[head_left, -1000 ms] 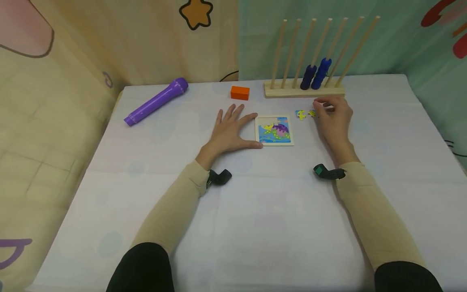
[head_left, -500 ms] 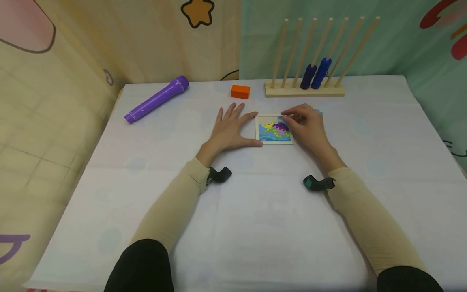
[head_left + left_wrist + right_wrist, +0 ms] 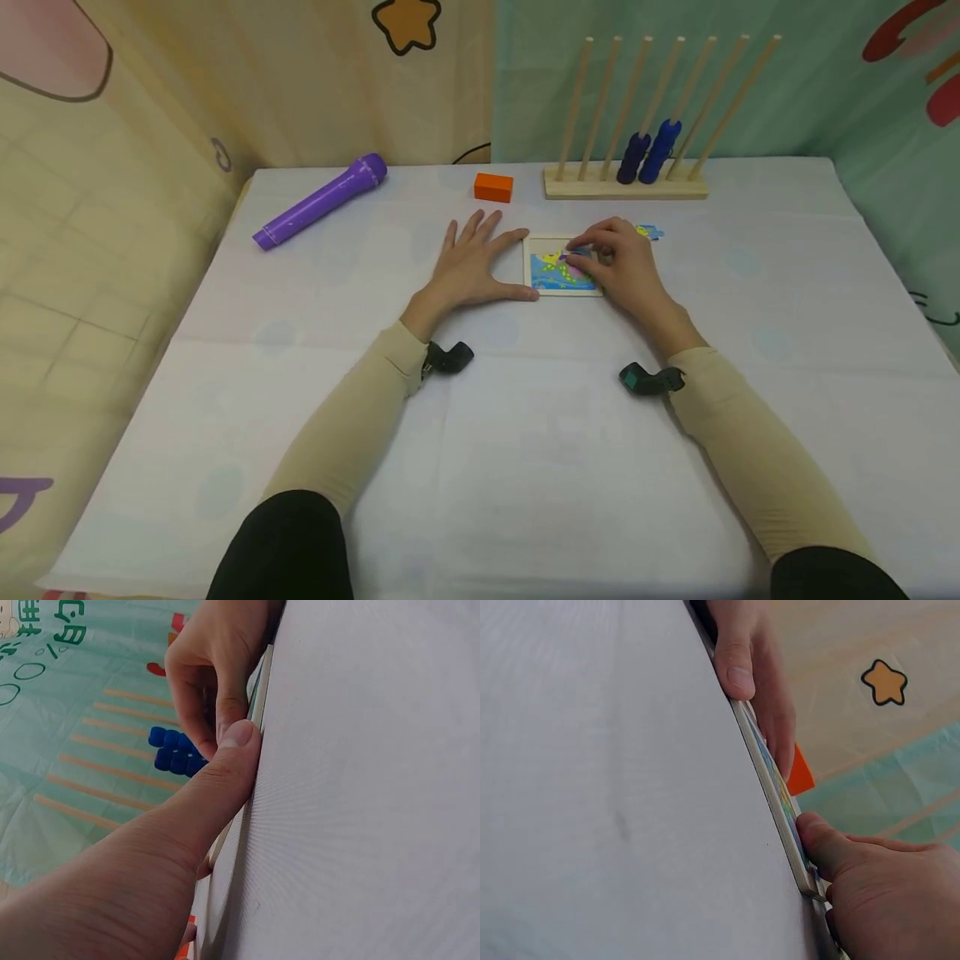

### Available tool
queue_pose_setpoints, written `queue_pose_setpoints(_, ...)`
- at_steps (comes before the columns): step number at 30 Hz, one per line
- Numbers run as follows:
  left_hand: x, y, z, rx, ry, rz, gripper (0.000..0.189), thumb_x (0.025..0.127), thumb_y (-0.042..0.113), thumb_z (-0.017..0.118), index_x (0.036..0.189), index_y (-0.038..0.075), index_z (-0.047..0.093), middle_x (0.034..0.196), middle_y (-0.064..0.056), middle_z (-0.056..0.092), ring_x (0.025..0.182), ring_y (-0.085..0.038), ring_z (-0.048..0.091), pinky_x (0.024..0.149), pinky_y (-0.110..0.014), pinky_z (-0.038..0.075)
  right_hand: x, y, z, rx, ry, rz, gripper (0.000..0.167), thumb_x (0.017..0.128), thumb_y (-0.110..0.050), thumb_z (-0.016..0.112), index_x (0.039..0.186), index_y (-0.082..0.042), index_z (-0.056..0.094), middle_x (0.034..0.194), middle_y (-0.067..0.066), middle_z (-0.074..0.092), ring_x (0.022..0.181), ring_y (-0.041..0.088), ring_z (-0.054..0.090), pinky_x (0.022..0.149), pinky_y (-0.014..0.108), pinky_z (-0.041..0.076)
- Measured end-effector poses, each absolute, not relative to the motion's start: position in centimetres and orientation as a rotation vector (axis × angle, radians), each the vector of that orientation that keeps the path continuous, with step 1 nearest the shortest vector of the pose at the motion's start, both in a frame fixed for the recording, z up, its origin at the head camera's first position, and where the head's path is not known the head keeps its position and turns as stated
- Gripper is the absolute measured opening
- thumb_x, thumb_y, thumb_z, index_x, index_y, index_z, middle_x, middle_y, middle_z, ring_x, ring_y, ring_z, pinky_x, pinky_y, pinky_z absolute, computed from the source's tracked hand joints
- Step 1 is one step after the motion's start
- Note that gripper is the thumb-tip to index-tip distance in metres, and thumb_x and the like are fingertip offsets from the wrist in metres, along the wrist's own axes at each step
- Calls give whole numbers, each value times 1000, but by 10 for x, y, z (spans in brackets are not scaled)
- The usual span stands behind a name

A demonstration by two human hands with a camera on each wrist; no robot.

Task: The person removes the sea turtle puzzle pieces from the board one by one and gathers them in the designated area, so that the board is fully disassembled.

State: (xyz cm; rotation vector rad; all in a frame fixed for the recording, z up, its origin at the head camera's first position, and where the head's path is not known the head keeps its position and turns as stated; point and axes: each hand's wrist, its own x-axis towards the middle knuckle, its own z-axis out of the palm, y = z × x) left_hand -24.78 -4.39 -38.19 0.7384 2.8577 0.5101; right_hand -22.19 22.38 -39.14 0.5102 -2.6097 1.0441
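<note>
A small square puzzle in a pale wooden frame (image 3: 562, 292), with a yellow and purple figure on blue, lies mid-table. My left hand (image 3: 468, 271) is spread flat beside it, index finger at the upper left corner and thumb at the lower left. In the left wrist view that thumb (image 3: 238, 739) rests on the frame's edge. My right hand (image 3: 626, 258) is over the puzzle's upper right, thumb and index finger pinching a small puzzle piece (image 3: 579, 252), mostly hidden by the fingers. A loose yellow and blue puzzle piece (image 3: 650, 232) lies behind the right hand.
A wooden peg stand (image 3: 626, 190) with dark blue beads (image 3: 661, 152) on two rods stands at the back edge. An orange block (image 3: 492, 187) sits left of it, and a purple toy microphone (image 3: 322, 202) lies at the back left.
My right hand has moved left from the loose pieces to the puzzle, then slightly further in over its upper right. The left hand has stayed at the frame's left side.
</note>
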Motion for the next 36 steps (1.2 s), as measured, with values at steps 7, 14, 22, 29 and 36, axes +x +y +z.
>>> queue_pose_setpoints(7, -247, -44, -383, 738, 2861, 522, 103, 78, 83, 70, 164, 41, 34, 179, -6, 10, 166, -32, -1, 130, -60, -9, -227, 222, -389, 542, -2691, 956, 16, 95, -15, 80, 105, -3, 76, 110, 17, 60, 98, 32, 54, 85, 41, 43)
queue_pose_setpoints(14, -249, -41, -384, 723, 2858, 532, 103, 77, 84, 71, 164, 42, 35, 179, -5, 11, 166, -31, -1, 130, -59, -9, -230, 224, -385, 570, -2752, 904, 16, 99, -16, 76, 106, -2, 71, 115, 20, 54, 105, 36, 50, 90, 47, 41)
queue_pose_setpoints(22, -250, -41, -385, 724, 2855, 513, 104, 76, 84, 71, 164, 42, 35, 179, -5, 10, 166, -31, -2, 130, -60, -9, -229, 223, -386, 526, -2794, 915, 18, 100, -19, 75, 109, -5, 69, 123, 19, 53, 107, 34, 46, 90, 47, 38)
queue_pose_setpoints(29, -249, -44, -385, 716, 2857, 526, 103, 77, 84, 71, 164, 42, 35, 179, -5, 11, 165, -32, -1, 130, -60, -9, -231, 220, -388, 543, -2799, 926, 18, 101, -19, 74, 109, -5, 67, 121, 18, 52, 102, 32, 46, 87, 43, 37)
queue_pose_setpoints(36, -248, -43, -382, 723, 2847, 499, 103, 78, 84, 70, 165, 43, 32, 179, -5, 8, 166, -31, -3, 130, -58, -10, -231, 219, -388, 547, -2806, 949, 18, 102, -17, 72, 109, -3, 63, 117, 18, 50, 99, 31, 46, 86, 42, 38)
